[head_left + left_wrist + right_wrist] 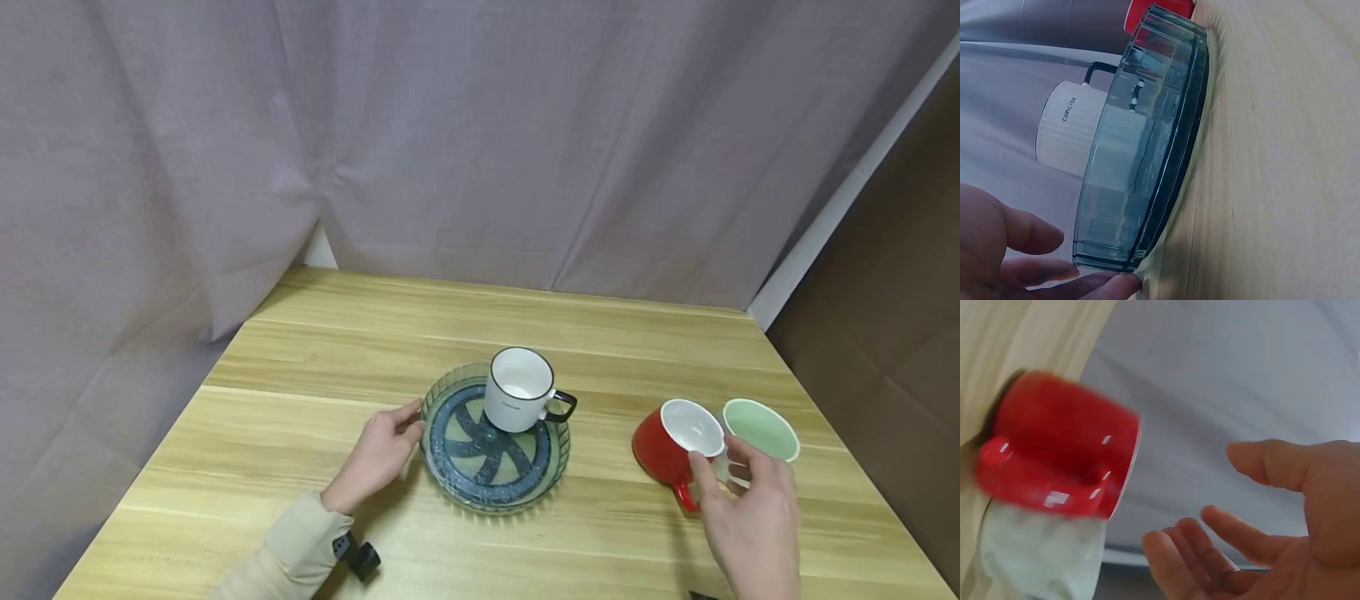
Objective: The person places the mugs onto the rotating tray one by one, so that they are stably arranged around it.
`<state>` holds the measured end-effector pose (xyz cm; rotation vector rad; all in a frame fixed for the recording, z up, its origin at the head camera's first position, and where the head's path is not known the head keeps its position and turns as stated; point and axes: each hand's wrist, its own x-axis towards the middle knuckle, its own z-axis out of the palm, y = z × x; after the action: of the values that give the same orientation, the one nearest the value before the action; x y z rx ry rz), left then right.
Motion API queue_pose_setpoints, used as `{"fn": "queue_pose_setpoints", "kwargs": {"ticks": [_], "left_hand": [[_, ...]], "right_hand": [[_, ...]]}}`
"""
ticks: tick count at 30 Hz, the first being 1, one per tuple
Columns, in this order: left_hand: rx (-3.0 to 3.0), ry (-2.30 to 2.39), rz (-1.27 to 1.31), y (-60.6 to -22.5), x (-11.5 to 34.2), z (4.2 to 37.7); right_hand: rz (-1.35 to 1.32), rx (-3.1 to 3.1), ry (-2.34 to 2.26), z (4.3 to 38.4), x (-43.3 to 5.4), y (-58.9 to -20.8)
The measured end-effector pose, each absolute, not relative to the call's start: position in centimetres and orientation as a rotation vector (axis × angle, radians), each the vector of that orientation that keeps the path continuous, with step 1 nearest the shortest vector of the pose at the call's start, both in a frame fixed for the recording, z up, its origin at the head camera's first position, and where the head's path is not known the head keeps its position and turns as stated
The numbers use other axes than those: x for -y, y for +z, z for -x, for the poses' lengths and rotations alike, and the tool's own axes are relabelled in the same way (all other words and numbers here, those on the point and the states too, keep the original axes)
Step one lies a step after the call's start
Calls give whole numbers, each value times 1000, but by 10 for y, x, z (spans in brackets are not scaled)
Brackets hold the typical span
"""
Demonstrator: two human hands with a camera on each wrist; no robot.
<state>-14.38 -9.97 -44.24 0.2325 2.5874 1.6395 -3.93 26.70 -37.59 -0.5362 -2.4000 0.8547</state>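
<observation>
A white mug [510, 408] with a dark rim and black handle stands in a round, clear greenish glass dish [491, 492]. My left hand [381, 454] rests its fingertips against the dish's left side; in the left wrist view its thumb [1036, 234] is apart from the rim. On the right, my right hand [753, 512] hovers by a red mug [652, 446] with a white inside, thumb and fingers spread. The right wrist view shows a gap between these fingers and the red mug [1066, 425]. Beside it stands a pale green cup [761, 429].
All of this stands on a wooden table [300, 358]. A grey curtain [480, 150] hangs behind it and down the left side. A brown panel [885, 333] rises along the right edge.
</observation>
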Motion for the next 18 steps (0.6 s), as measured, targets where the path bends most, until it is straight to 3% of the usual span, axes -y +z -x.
{"fn": "queue_pose_setpoints", "kwargs": {"ticks": [18], "left_hand": [[-2544, 1659, -111, -439, 99, 141]], "right_hand": [[665, 2590, 848, 40, -289, -398]]}}
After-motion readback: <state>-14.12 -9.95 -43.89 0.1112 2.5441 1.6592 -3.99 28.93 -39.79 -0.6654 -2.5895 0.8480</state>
